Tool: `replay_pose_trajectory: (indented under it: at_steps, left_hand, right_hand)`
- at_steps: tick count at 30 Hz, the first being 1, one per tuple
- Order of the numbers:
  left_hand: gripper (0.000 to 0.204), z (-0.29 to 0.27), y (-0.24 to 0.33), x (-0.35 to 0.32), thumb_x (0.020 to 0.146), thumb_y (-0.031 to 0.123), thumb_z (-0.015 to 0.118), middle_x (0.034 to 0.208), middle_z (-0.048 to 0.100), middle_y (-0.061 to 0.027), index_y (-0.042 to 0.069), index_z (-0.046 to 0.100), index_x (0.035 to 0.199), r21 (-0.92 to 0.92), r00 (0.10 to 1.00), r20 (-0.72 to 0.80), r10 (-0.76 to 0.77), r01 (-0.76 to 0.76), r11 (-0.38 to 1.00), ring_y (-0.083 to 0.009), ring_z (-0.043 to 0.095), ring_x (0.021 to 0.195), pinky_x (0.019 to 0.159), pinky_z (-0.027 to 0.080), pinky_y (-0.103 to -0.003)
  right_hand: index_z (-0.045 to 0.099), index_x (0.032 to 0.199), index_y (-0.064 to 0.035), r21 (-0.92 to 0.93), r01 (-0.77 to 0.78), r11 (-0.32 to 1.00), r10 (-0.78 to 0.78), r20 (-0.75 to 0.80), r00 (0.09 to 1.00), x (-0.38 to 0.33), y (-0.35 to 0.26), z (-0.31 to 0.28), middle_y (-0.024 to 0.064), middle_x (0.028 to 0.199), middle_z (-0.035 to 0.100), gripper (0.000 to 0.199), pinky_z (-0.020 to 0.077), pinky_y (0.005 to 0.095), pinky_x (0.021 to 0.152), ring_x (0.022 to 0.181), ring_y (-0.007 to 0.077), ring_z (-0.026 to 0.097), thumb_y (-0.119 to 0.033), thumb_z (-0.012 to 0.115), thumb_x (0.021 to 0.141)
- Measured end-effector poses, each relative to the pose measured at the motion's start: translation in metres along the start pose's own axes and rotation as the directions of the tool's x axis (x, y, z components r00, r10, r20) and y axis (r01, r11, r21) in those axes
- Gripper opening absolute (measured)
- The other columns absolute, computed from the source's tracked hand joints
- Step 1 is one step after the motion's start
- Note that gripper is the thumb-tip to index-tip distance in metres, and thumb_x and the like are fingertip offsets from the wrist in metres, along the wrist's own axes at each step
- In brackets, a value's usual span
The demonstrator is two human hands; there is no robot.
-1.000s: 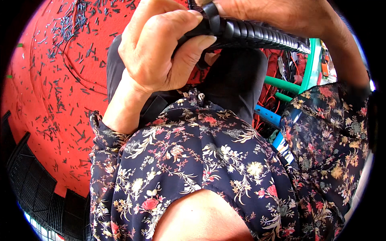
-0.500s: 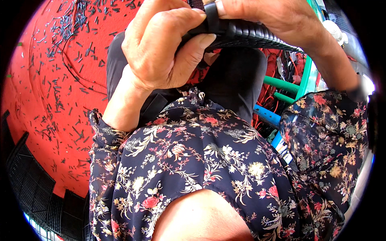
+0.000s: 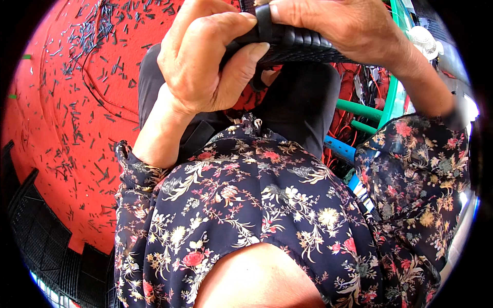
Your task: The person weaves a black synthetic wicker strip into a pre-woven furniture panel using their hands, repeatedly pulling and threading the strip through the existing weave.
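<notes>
A black woven piece (image 3: 303, 43) with a ridged edge lies across the top of the view, above my lap. One flat black strip (image 3: 264, 23) is looped upright over its edge. My left hand (image 3: 203, 56) is closed around the left end of that edge, index fingertip touching the strip and thumb below. From the other side my right hand (image 3: 341, 28) pinches the top of the strip, its thumb pressed against it. The right hand's other fingers and the far side of the woven piece are hidden.
Short black offcuts (image 3: 92, 36) litter the red floor (image 3: 41, 102) at left. Dark woven panels (image 3: 41, 226) stand lower left. At right are a green frame (image 3: 393, 100), a blue bar (image 3: 339, 148), red cords and a white fan (image 3: 425, 42).
The woven piece has tilted slightly, its right part now higher under my right hand. Both hands keep their grip, with the strip shifted a little left.
</notes>
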State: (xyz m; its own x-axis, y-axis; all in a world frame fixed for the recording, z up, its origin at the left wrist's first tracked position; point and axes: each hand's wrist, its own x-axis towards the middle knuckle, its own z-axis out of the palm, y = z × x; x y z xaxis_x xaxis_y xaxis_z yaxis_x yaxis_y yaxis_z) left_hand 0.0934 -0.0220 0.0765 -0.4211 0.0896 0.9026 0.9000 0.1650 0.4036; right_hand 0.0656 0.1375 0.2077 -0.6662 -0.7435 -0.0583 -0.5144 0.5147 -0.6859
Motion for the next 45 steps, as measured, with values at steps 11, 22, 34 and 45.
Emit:
replay_pose_trajectory:
  at_steps: [11,22,34,45]
  left_hand:
    - [0.033,0.000,0.004,-0.001,0.070,0.002,0.072,0.083,0.059,-0.0189,-0.005,0.056,0.097,0.017,0.999,0.013,0.044,-0.044,0.999,-0.0236,0.056,0.071,0.060,0.046,-0.030]
    - [0.033,0.001,0.005,0.002,0.069,0.000,0.070,0.084,0.059,-0.0206,-0.006,0.058,0.098,-0.003,0.997,-0.004,0.080,-0.080,0.997,-0.0234,0.056,0.067,0.056,0.046,-0.029]
    - [0.033,0.000,0.005,0.003,0.069,0.003,0.072,0.084,0.060,-0.0191,-0.007,0.057,0.096,0.064,0.999,0.006,0.050,-0.050,0.997,-0.0254,0.057,0.072,0.062,0.048,-0.032]
    - [0.026,0.004,-0.007,0.019,0.061,0.001,0.070,0.074,0.057,-0.0143,-0.004,0.061,0.085,-0.040,0.992,-0.094,0.081,-0.085,0.996,-0.0223,0.055,0.058,0.050,0.045,-0.029]
  right_hand:
    - [0.063,0.081,0.0038,0.398,-0.415,0.818,0.317,0.291,0.903,0.002,-0.002,-0.014,-0.0011,0.066,0.059,0.007,0.0389,0.0184,0.050,0.057,0.0031,0.048,-0.001,0.058,0.081]
    - [0.064,0.085,0.0034,0.180,-0.185,0.966,0.130,0.279,0.951,0.012,-0.010,-0.025,0.0002,0.067,0.059,0.012,0.0423,0.0222,0.055,0.062,0.0066,0.052,-0.002,0.062,0.076]
    - [0.060,0.075,0.0018,-0.080,0.119,0.990,-0.106,0.152,0.983,0.005,-0.025,-0.018,0.0035,0.060,0.054,0.007,0.0382,0.0242,0.048,0.053,0.0082,0.049,0.003,0.058,0.069]
    - [0.054,0.073,-0.0029,-0.131,0.076,0.988,-0.064,0.092,0.994,-0.006,-0.032,-0.013,0.0040,0.064,0.048,0.016,0.0387,0.0280,0.049,0.060,0.0143,0.052,-0.014,0.063,0.080]
